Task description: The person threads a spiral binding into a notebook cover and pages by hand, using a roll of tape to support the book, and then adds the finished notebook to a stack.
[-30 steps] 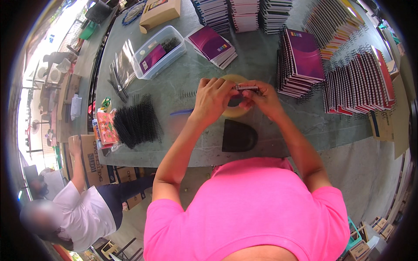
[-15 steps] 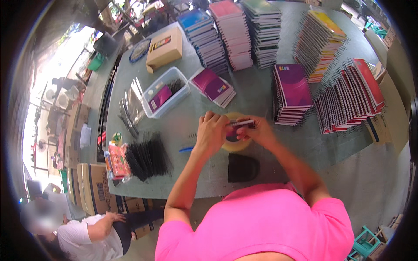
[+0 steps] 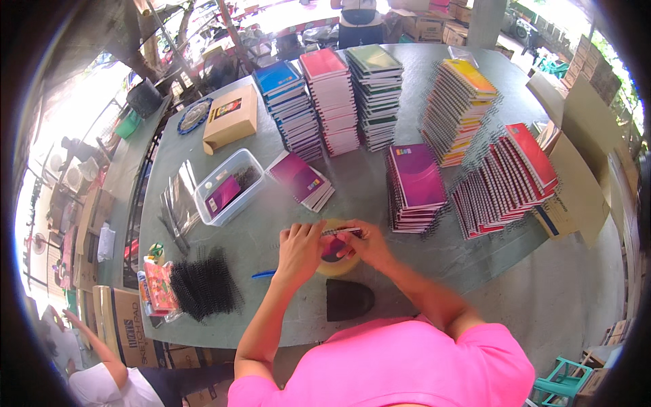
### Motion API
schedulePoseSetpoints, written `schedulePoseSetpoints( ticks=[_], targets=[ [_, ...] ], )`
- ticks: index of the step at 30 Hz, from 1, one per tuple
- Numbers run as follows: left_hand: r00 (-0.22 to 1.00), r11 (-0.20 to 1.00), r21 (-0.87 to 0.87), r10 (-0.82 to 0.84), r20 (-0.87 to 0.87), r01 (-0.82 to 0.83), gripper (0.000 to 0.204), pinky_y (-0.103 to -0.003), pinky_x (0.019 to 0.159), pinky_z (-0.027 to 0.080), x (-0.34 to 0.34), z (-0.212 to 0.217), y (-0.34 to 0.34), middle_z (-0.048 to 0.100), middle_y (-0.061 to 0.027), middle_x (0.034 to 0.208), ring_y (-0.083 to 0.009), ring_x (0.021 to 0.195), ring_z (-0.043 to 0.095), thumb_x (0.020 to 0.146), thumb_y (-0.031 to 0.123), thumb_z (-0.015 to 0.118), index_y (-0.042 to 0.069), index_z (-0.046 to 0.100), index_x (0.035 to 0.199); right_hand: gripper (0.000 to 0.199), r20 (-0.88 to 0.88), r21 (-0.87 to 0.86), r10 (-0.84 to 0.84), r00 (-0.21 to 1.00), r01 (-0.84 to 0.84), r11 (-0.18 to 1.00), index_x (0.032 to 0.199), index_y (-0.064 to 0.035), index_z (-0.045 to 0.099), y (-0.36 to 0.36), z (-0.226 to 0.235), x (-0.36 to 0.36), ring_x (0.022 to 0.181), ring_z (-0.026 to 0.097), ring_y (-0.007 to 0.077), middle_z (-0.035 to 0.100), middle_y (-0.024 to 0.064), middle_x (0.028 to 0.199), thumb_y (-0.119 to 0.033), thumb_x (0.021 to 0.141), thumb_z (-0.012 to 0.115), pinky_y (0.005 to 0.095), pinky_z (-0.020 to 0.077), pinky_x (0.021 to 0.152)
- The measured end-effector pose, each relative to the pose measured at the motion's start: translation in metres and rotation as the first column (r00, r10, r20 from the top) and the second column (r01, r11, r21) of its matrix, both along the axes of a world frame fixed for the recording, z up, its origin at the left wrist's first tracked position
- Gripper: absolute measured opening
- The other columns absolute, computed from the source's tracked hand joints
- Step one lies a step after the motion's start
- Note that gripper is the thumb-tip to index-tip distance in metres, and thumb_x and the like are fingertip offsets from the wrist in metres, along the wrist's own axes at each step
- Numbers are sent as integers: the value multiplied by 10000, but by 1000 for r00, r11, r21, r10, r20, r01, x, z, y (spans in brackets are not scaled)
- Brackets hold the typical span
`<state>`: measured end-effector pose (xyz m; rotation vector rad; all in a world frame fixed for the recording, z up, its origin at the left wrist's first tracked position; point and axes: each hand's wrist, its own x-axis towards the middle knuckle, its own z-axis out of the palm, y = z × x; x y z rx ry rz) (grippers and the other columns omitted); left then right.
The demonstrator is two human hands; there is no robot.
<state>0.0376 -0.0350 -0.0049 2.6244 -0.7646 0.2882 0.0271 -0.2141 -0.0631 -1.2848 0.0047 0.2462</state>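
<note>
Both my hands are at a small purple notebook (image 3: 331, 248) over a yellowish round object (image 3: 337, 270) on the table. My left hand (image 3: 299, 249) is closed at the notebook's left end, its fingertips at the spiral edge. At the other end, my right hand (image 3: 370, 245) pinches the notebook along its bound top edge. My fingers cover part of the binding. Just below lies a dark, rounded block (image 3: 349, 300), and a blue pen-like tool (image 3: 263, 275) is beside my left wrist. A few purple notebooks (image 3: 300, 180) lie beyond my hands.
Stacked purple notebooks (image 3: 417, 178) and red notebooks (image 3: 525, 159) stand right; blue (image 3: 278, 80), pink (image 3: 324, 66), green (image 3: 373, 61) and yellow ones (image 3: 469, 78) stand behind. Left are a clear plastic box (image 3: 230, 211), black spiral coils (image 3: 201, 283) and a cardboard box (image 3: 231, 119). A person (image 3: 112, 380) is at lower left.
The whole view has shifted, so the table's things appear lower and further left. Both hands remain on the notebook. The person at lower left now has an arm raised.
</note>
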Motion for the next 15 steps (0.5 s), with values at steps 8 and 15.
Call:
schedulePoseSetpoints(
  ticks=[8,15],
  targets=[
    [999,998,-60,12,42,-10,168,-406,801,367,4,5,-9,593,-87,955,-282,927,516,746,104,613,77,600,911,324,-1,-15,34,999,-34,999,1146,-30,515,-3,-8,3,673,660,156,649,71,889,-155,867,624,227,508,524],
    [999,999,-29,39,5,-39,222,-404,791,371,0,11,-10,600,-76,934,-282,918,527,758,109,598,90,596,979,343,86,17,-9,996,7,1000,1175,-20,497,-1,-9,-3,683,663,167,651,90,873,-147,877,610,235,510,542]
  ],
)
